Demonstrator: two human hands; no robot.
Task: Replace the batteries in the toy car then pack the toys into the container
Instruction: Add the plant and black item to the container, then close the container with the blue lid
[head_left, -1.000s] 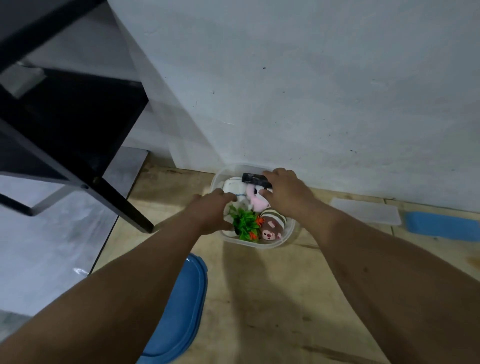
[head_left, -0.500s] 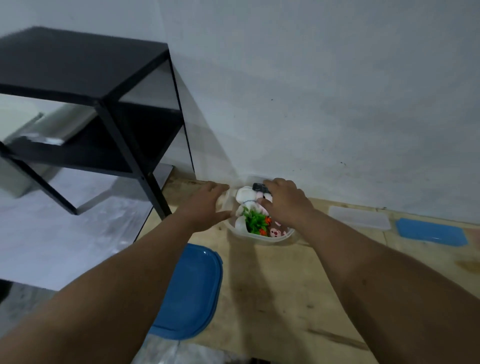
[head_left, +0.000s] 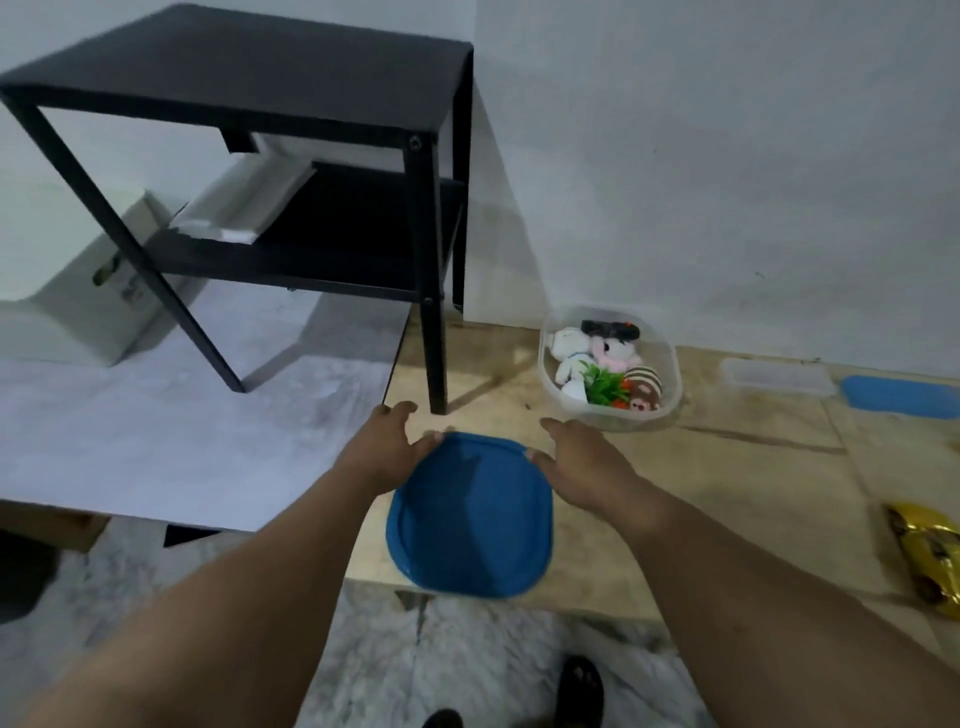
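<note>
A low wooden board (head_left: 727, 467) lies against the wall. On it, a clear container (head_left: 670, 384); a blue lid (head_left: 470, 519) nearer the viewer; a shallow clear tray (head_left: 776, 376) and another blue lid (head_left: 901, 397) right of the container.

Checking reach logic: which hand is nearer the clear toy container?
Right. The right hand is at the right edge of the blue lid, just short of the clear toy container. The left hand is at the lid's left edge, farther away.
</note>
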